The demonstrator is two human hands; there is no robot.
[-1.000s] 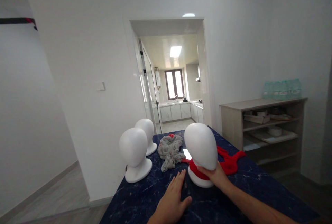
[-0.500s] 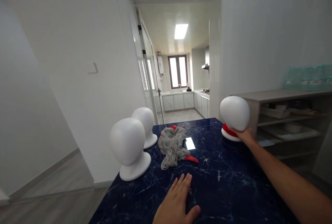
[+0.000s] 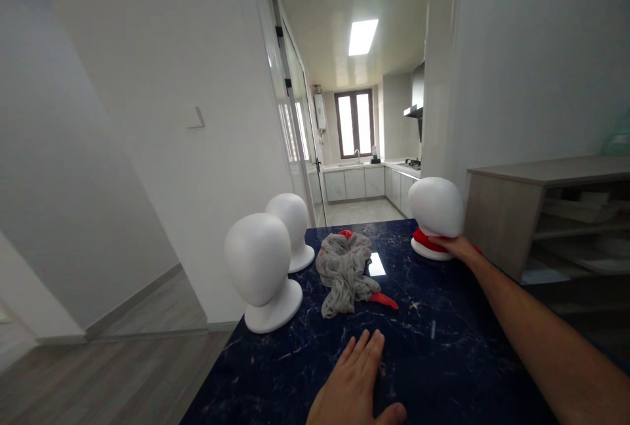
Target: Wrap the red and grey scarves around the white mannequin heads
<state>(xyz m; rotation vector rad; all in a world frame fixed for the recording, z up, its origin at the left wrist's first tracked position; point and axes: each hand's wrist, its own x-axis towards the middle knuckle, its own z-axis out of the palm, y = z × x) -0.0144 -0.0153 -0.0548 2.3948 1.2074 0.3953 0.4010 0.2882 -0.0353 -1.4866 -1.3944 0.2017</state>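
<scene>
A white foam mannequin head (image 3: 436, 207) stands at the far right of the dark blue marbled table (image 3: 472, 340). Red cloth (image 3: 426, 239) circles its neck, and my right hand (image 3: 457, 248) grips it there, the fingers partly hidden behind the neck. My left hand (image 3: 357, 372) lies flat with its fingers stretched out, near the table's front edge, holding nothing. Just beyond those fingertips lies a crumpled grey scarf (image 3: 344, 274) with red ends. Two more white mannequin heads, a nearer one (image 3: 258, 261) and a farther one (image 3: 290, 215), stand upright on the left.
A wooden shelf unit (image 3: 506, 215) with trays on its shelves stands to the right, close behind the gripped head. Beyond the table, a doorway with an open glass door (image 3: 300, 103) leads into a kitchen. Light reflects as a bright patch on the tabletop.
My right hand has shifted the gripped mannequin head slightly left across the table. The camera view has turned a little left. My left hand stays flat in place.
</scene>
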